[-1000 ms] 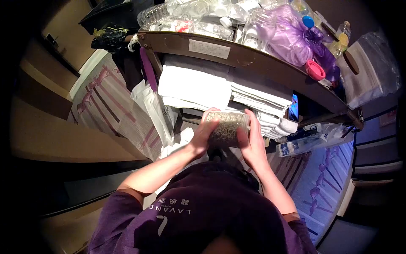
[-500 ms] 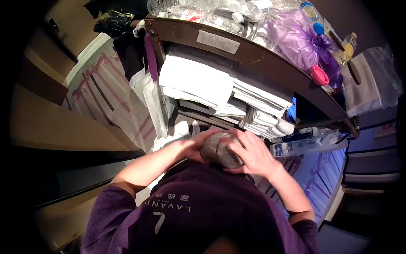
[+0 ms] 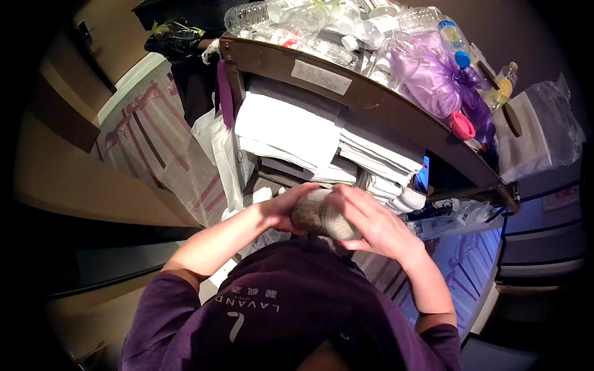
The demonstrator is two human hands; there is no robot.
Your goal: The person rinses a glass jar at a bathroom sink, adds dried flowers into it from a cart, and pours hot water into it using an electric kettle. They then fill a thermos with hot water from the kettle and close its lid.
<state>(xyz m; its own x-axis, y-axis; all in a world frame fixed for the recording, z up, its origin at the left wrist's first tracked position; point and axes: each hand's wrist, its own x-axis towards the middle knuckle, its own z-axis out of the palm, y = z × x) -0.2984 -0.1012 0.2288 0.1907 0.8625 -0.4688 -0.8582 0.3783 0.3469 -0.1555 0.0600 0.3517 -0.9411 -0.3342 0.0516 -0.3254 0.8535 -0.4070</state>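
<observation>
Between my hands, in front of my chest, is a rounded see-through jar (image 3: 312, 214) with mottled grey-brown contents and a paler end toward the right. It lies tilted on its side. My left hand (image 3: 286, 209) is closed around its left part. My right hand (image 3: 378, 224) grips the paler right end, fingers over the top and thumb underneath. My palms hide parts of the jar, so what it contains cannot be made out.
Ahead stands a brown cart (image 3: 383, 102) with stacked white towels (image 3: 288, 127) on its shelf. Plastic bottles (image 3: 303, 21), a purple bag (image 3: 427, 74) and a pink cup-like item (image 3: 461, 125) crowd its top. White bags (image 3: 223, 154) hang at its left.
The jar has turned a little in my hands, so its pale right end shows more. My right hand has shifted slightly around that end. The cart sits slightly lower in view.
</observation>
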